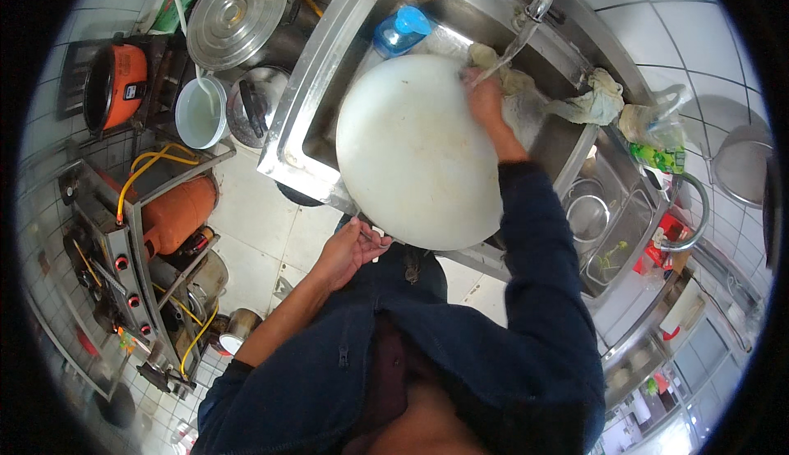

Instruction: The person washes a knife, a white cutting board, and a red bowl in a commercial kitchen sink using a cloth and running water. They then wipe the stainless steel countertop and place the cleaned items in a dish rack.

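Observation:
A large round white board [413, 153] lies over the steel sink basin [320, 110], its near edge reaching past the front rim. My right hand [486, 100] grips the board's far right rim, under the running tap [536, 8]; its fingertips are blurred and partly hidden. Just beyond that hand lies a wet, dingy cloth [515, 79]. My left hand [354, 251] is by the sink's front rim, beside the board's near left edge. Its fingers are curled, and whether they hold something small is unclear.
A blue pump bottle [400, 29] stands at the basin's back left. Left of the sink are a lidded steel pot [237, 14], a white bucket [201, 111] and an orange gas cylinder [182, 211]. A second basin [610, 227] adjoins on the right, with another cloth [595, 97] on the divider.

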`<state>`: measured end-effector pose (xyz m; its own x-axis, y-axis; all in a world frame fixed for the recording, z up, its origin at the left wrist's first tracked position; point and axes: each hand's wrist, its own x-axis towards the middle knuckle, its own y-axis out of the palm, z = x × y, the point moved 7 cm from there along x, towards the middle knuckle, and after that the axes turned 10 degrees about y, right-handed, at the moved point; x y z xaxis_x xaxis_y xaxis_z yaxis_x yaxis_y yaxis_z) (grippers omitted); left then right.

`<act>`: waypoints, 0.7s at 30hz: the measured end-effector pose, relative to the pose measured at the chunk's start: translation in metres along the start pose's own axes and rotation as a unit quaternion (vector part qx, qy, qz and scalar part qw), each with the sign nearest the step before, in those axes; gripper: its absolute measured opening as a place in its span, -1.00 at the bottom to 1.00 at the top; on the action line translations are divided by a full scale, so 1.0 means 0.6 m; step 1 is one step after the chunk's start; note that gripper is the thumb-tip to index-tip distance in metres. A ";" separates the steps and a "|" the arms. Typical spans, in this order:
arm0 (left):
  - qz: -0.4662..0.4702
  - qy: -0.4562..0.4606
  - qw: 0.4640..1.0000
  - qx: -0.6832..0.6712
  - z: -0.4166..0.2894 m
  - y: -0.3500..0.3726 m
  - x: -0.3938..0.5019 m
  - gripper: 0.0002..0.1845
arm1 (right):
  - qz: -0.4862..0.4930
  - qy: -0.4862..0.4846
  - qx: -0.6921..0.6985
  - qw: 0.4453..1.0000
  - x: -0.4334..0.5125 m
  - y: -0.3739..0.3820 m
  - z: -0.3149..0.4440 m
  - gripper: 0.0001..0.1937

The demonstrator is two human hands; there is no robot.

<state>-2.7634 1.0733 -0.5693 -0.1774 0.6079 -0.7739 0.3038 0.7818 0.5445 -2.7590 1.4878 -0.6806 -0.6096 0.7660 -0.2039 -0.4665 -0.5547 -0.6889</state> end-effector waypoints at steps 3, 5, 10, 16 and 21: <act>-0.001 0.007 1.000 0.011 -0.001 0.002 -0.003 -0.57 | -0.038 -0.015 0.053 0.998 0.058 0.010 -0.031 -0.81; -0.003 0.006 1.000 0.006 -0.001 0.002 -0.003 -0.58 | 0.005 -0.126 0.083 0.989 -0.008 0.052 0.012 -0.85; 0.001 0.003 1.000 -0.002 -0.005 0.004 -0.001 -0.58 | 0.173 -0.237 0.060 0.954 -0.290 0.120 0.150 -0.83; 0.006 0.011 1.000 0.000 -0.007 0.012 -0.001 -0.57 | -0.098 -0.048 -0.047 0.993 -0.128 -0.100 -0.030 -0.88; -0.011 0.015 1.000 -0.012 -0.005 0.008 0.004 -0.58 | -0.019 -0.080 -0.092 0.992 -0.317 -0.091 0.041 -0.78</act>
<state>-2.7651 1.0790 -0.5672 -0.2114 0.5943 -0.7759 0.2768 0.7978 0.5357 -2.6336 1.3646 -0.5868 -0.6951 0.7153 -0.0718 -0.3754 -0.4464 -0.8123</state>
